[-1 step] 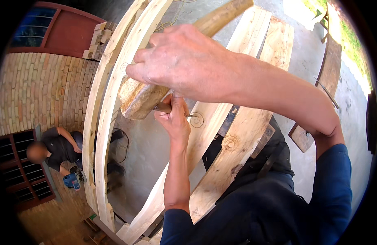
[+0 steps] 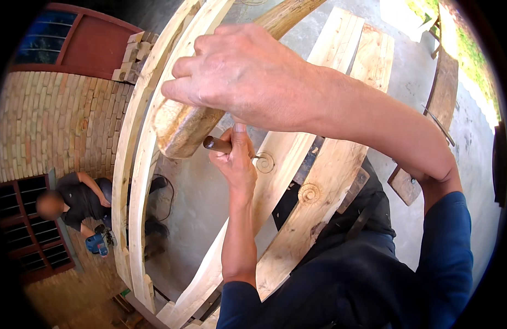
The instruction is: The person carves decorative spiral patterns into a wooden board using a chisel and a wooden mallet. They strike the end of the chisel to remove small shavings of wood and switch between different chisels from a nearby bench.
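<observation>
My right hand [image 2: 231,77] is closed around a long wooden mallet [image 2: 185,131], its head raised just off the end of a chisel's handle [image 2: 215,143]. Below it, my left hand [image 2: 234,159] grips the chisel upright or at a slant, I cannot tell which, with its thin metal blade at a spiral groove [image 2: 265,163] on a pale plank [image 2: 280,178]. A second plank [image 2: 336,170], nearer my body, bears a carved spiral rosette [image 2: 309,193]. The very tip of the blade is too small to make out.
Two long curved timbers [image 2: 138,181] run along the left. Beyond them a person [image 2: 83,197] in dark clothes holds a blue power tool [image 2: 97,244] beside a brick wall [image 2: 56,120]. A dark wooden board [image 2: 445,82] with a metal rod lies at the right.
My right hand and the mallet have shifted slightly up and left, uncovering the end of the chisel's handle. My left hand is almost unmoved.
</observation>
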